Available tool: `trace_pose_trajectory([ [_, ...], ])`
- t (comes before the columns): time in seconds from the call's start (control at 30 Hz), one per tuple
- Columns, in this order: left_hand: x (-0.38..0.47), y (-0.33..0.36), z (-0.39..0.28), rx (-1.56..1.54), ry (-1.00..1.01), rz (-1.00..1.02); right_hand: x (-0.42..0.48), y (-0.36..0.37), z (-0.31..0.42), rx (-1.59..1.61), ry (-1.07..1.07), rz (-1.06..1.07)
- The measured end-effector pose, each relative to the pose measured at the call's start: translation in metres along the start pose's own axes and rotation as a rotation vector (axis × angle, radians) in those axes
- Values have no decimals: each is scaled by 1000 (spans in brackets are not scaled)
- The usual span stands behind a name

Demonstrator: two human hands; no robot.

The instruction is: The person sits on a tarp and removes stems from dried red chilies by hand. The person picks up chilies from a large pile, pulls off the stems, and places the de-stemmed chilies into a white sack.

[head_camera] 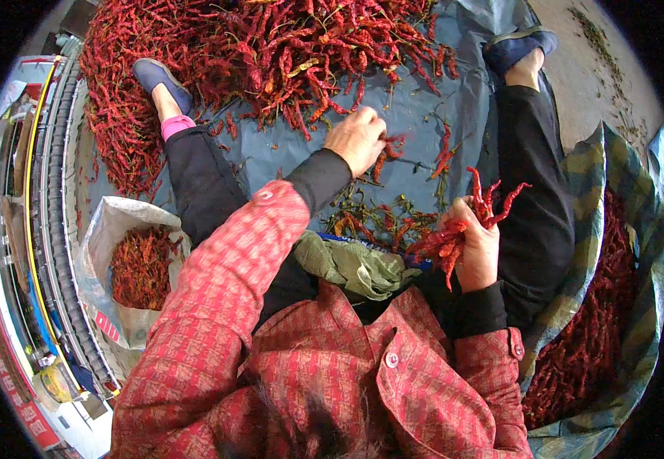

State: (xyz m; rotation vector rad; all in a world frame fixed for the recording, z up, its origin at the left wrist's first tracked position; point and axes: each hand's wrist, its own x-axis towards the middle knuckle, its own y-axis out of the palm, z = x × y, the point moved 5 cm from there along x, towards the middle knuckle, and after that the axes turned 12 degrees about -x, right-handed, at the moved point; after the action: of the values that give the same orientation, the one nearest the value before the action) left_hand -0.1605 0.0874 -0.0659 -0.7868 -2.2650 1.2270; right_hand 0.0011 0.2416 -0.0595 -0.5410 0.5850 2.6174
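My right hand (477, 245) grips a small bunch of wrinkled dried red chilies (484, 203), whose ends stick out above and below the fist. Further forward, over the blue-grey sheet, is my left hand (357, 140). Its fingertips are pinched at a blurred dried red chili (396, 139), close above other chilies on the sheet. In front of my lap, stems, dull chilies and plant scraps (389, 221) are scattered. A large heap of dried red chilies (286, 51) with stems covers the far part of the sheet (423, 103).
Left of me stands an open whitish sack (131, 212) partly filled with chili pieces. A striped woven sack (587, 229) on my right holds many dark red chilies (584, 338). Crumpled green woven fabric (355, 267) lies across my lap. A railed vehicle-like structure (51, 189) borders the left.
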Motion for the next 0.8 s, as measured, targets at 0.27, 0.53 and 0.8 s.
trace_pose_trajectory([
  [0.27,-39,-20,-84,-242,178,86,-10,21,3,-353,-129,75],
  [0.53,-72,17,-86,-839,-199,230,-16,18,0,-239,-94,49],
  [0.8,-67,-22,-129,-822,237,100,-11,5,-10,84,201,159],
])
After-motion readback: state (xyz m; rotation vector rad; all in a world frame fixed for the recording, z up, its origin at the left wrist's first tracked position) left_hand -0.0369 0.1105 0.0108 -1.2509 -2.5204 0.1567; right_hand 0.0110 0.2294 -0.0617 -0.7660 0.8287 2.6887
